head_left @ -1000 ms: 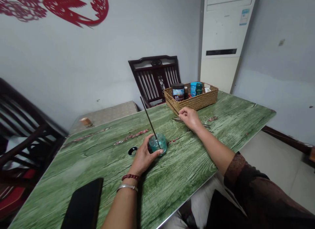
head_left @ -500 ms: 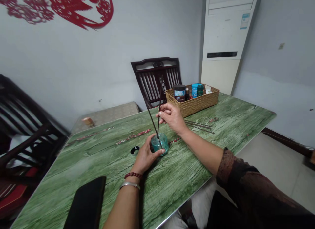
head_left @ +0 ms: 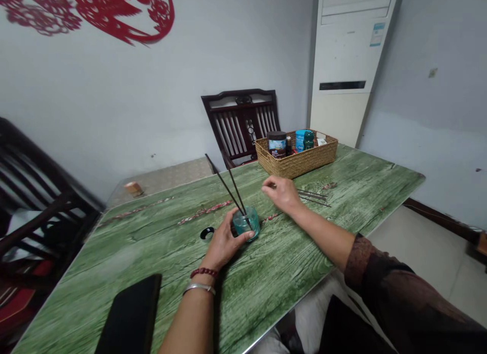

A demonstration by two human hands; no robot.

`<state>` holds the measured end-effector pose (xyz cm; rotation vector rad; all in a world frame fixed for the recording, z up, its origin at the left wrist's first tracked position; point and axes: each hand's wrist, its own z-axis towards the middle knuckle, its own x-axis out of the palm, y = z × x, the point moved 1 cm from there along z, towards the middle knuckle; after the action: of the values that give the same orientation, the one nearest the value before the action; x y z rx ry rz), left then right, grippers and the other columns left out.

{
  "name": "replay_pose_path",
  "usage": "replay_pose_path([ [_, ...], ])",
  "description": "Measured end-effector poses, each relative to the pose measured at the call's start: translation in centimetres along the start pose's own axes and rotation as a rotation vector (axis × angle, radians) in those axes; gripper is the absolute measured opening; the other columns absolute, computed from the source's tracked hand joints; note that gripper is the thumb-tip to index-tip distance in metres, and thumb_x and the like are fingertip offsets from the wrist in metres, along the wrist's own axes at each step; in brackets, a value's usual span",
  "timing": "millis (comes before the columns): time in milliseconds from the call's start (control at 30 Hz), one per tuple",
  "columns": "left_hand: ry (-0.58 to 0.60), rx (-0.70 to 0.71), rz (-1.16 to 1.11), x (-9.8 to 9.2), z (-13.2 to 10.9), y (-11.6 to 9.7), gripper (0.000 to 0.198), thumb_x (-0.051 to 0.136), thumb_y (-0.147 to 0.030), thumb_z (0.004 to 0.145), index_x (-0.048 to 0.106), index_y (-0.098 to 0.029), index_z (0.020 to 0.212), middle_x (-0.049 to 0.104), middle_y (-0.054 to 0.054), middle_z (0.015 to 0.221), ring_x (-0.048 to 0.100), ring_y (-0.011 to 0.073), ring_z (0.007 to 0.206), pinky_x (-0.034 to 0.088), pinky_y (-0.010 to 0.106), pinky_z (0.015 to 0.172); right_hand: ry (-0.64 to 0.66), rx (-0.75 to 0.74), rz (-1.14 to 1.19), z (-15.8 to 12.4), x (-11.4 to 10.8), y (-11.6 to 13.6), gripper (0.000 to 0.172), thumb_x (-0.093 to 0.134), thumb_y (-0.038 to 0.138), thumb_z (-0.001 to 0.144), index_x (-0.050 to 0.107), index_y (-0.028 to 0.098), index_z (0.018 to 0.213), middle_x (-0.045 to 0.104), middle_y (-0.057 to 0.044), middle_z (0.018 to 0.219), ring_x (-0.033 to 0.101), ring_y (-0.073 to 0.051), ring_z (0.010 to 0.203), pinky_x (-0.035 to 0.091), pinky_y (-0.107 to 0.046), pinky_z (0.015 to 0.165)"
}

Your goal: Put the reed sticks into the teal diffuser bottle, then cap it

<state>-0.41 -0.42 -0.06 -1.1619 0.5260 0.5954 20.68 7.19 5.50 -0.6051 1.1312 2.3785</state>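
Observation:
My left hand point(head_left: 224, 240) is closed round the side of a small blue-green glass jar point(head_left: 254, 219) standing on the table, thumb in front. Two thin dark reed sticks point(head_left: 225, 185) rise out of the jar's mouth, both leaning to the left. To the right of the jar, above the tabletop, is my right hand point(head_left: 283, 192). Its fingers are loosely curled with a small gap between them, and no object shows in them. Several more dark sticks point(head_left: 314, 196) lie on the table just beyond that hand. Left of the jar lies a small round black cap point(head_left: 207, 233).
A woven basket point(head_left: 300, 164) with jars and bottles stands at the table's back. A black phone-like slab point(head_left: 131, 313) lies near the front left. The green table point(head_left: 95, 273) has a dark wooden chair point(head_left: 241, 118) behind it and another chair point(head_left: 45, 217) at left.
My right hand has let go of one stick and moved right, away from the jar. That stick now tilts to the left. The left hand keeps its hold on the jar.

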Motion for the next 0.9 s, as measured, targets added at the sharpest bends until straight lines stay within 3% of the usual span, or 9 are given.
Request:
replay_pose_path([
  [100,0.004,-0.007,0.002,-0.1,0.0,-0.2,0.078,0.072,-0.049,0.07,0.045,-0.017,0.136,0.062,0.015,0.129,0.061,0.0321,0.117,0.044,0.051,0.103,-0.009,0.193,-0.327,-0.1,-2.5,-4.5,0.021,0.053,0.028,0.092,0.072,0.022,0.093,0.074,-0.005,0.1,0.066,-0.018,0.095,0.045,-0.026,0.085],
  [200,-0.007,-0.008,0.006,-0.1,0.1,-0.2,0.076,0.072,-0.048,0.069,0.046,-0.018,0.134,0.063,0.014,0.128,0.062,0.032,0.115,0.045,0.05,0.102,0.115,0.388,-0.55,-0.5,-3.3,-7.8,0.026,0.05,0.029,0.093,0.075,0.024,0.097,0.074,-0.009,0.103,0.068,-0.021,0.098,0.046,-0.027,0.082],
  [267,-0.017,-0.009,0.011,-0.1,0.1,-0.1,0.076,0.072,-0.048,0.069,0.047,-0.018,0.134,0.064,0.015,0.127,0.062,0.0325,0.113,0.046,0.05,0.1,0.198,0.421,-0.618,-0.7,-3.1,-8.7,0.028,0.049,0.029,0.093,0.076,0.025,0.098,0.074,-0.01,0.103,0.069,-0.022,0.098,0.046,-0.027,0.081],
  [533,0.007,-0.021,0.032,-0.1,0.0,-0.1,0.077,0.071,-0.051,0.072,0.043,-0.019,0.136,0.062,0.015,0.129,0.061,0.033,0.117,0.046,0.051,0.101,0.293,0.408,-0.699,-1.0,-2.3,-9.0,0.025,0.055,0.022,0.088,0.077,0.017,0.1,0.074,-0.016,0.105,0.07,-0.025,0.1,0.049,-0.028,0.082],
  [733,0.013,-0.032,0.05,-0.2,0.1,-0.3,0.079,0.07,-0.052,0.071,0.043,-0.018,0.136,0.062,0.015,0.129,0.061,0.0329,0.116,0.045,0.051,0.102,0.346,0.377,-0.656,-1.0,-2.5,-8.7,0.021,0.063,0.031,0.084,0.076,0.024,0.1,0.075,-0.011,0.104,0.069,-0.024,0.102,0.048,-0.027,0.082],
  [900,0.005,-0.029,0.04,-0.2,0.1,-0.1,0.076,0.071,-0.049,0.071,0.045,-0.019,0.135,0.064,0.014,0.127,0.063,0.0317,0.114,0.047,0.05,0.101,0.411,0.363,-0.643,-1.2,-2.4,-8.2,0.021,0.059,0.026,0.085,0.077,0.02,0.095,0.075,-0.014,0.102,0.07,-0.025,0.1,0.048,-0.029,0.082],
])
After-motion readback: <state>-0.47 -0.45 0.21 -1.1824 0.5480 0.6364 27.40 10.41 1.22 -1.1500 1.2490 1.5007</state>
